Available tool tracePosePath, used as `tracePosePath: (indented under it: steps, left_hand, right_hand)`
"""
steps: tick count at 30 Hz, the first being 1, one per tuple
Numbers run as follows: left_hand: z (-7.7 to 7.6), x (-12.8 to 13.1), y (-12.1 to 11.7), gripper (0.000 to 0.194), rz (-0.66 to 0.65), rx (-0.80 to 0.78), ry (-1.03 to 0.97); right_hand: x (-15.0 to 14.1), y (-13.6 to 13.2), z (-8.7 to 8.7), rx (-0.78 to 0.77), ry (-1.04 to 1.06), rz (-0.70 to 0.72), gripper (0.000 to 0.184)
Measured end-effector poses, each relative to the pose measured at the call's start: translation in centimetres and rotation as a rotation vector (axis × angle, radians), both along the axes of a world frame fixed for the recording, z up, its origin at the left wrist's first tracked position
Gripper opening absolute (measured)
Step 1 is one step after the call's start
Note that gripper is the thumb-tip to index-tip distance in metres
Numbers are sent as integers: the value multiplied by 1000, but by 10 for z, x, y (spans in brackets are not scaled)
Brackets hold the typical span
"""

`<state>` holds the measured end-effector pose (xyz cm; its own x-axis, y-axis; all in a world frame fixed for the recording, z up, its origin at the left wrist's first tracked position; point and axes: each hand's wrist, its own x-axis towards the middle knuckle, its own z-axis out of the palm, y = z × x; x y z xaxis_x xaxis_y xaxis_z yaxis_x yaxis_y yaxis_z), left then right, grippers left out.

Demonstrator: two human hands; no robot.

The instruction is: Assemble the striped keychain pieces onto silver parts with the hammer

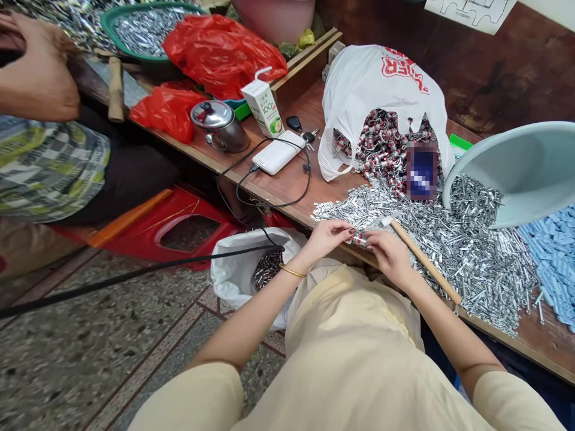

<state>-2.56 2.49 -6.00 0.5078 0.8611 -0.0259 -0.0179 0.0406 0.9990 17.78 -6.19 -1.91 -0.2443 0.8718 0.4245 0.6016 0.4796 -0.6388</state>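
Note:
At the table's front edge my left hand (329, 237) pinches one end of a small silver-and-red metal piece (358, 240). The fingers of my right hand (392, 254) close on its other end; fingertips partly cover it, so its exact kind is unclear. Just right of my hands, a small hammer with a wooden handle (426, 262) lies across a heap of loose silver metal parts (471, 275). Behind them, a white plastic bag (386, 78) lies with its mouth toward me, spilling similar silver-and-red pieces (381, 143).
A tipped grey-blue basin (534, 161) and light-blue strips (554, 257) are at right. Left stand a metal mug (220, 126), drink carton (263, 105) and white power bank (279, 152) with a black cable. Below hangs a white sack (229, 272). Another person's arm (40, 72) is far left.

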Motion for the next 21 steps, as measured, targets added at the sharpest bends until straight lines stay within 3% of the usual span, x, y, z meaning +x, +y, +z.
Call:
tracePosePath:
  steps: [4, 9, 13, 18, 21]
  left_hand:
    - [1, 2, -13, 36, 52, 120, -79]
    - [-3, 1, -17, 41, 65, 45, 35]
    - [-7, -2, -1, 34, -29, -65, 165]
    - [1, 0, 24, 19, -177, -125, 264]
    - [6, 3, 31, 16, -186, -111, 311]
  right_hand:
    - [-4, -19, -4, 104, -43, -16, 28]
    - [-2, -22, 1, -1, 24, -81, 26]
    - [7, -9, 12, -128, 121, -252, 17]
    - [12, 12, 15, -312, 91, -203, 13]
    - [7, 25, 12, -349, 98, -176, 12]
